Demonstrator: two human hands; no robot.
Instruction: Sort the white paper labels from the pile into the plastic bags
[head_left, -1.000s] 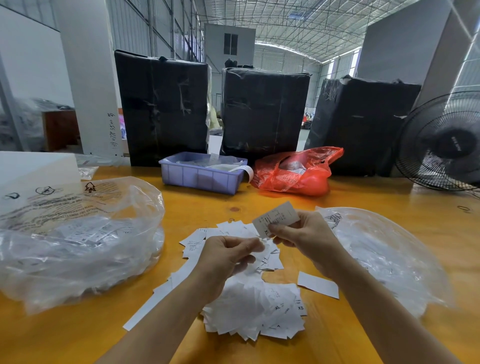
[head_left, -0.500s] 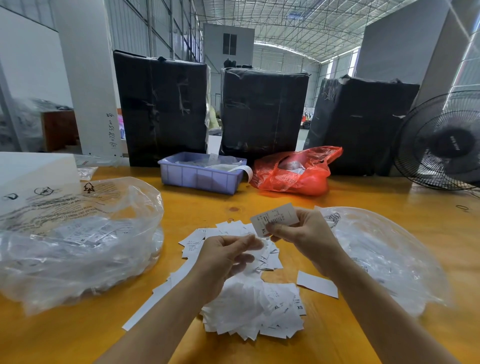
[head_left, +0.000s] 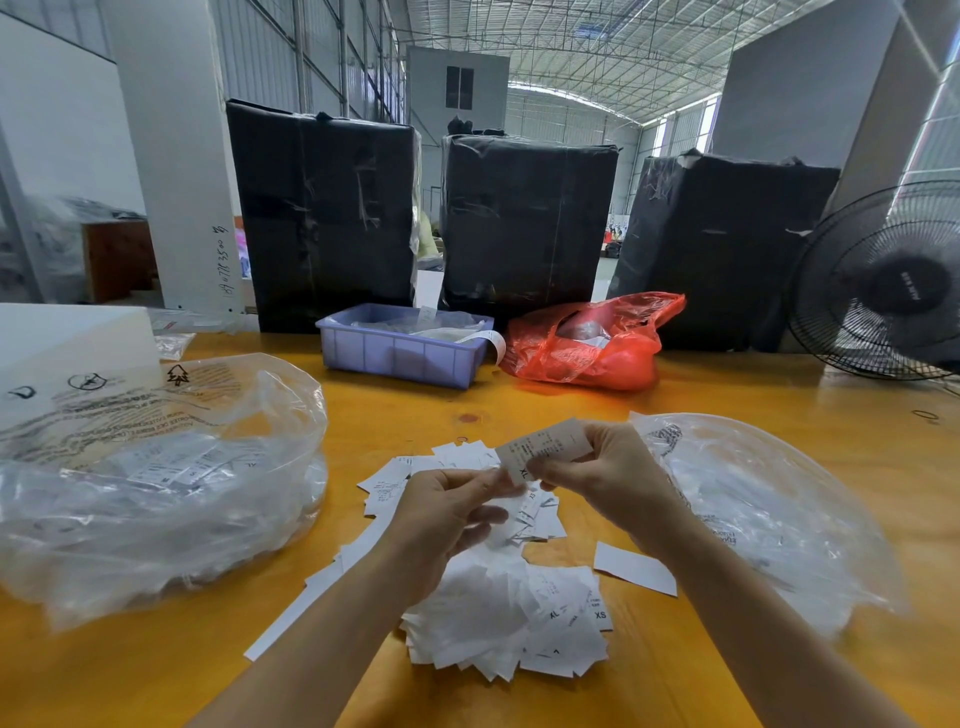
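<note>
The right hand (head_left: 605, 475) pinches a white label (head_left: 543, 449) marked XL between thumb and fingers, holding it tilted above the pile of white paper labels (head_left: 509, 608). The left hand (head_left: 447, 512) is curled just beside it, its fingertips (head_left: 501, 480) meeting the label's lower corner, so both hands grip the same slip. The pile lies directly under and nearer than the hands, spread loosely on the orange-yellow wooden table (head_left: 753, 395), with one stray label (head_left: 635, 568) lying apart below the right wrist.

To the left of the left hand sits a crumpled clear plastic bag (head_left: 156, 483) with printed warnings, holding labels already inside. To the right of the right hand lies another clear bag (head_left: 769, 519), also with white slips showing through it.

Beyond the hands, towards the far edge of the table, stand a lilac plastic bin (head_left: 400, 356) and, just beside it, a red plastic bag (head_left: 587, 343). Behind them rise three large bundles wrapped in black film (head_left: 524, 223). A black fan (head_left: 883, 286) stands far off to the right. The room is a tall warehouse with a white pillar (head_left: 171, 156) and a metal truss roof (head_left: 597, 47).
</note>
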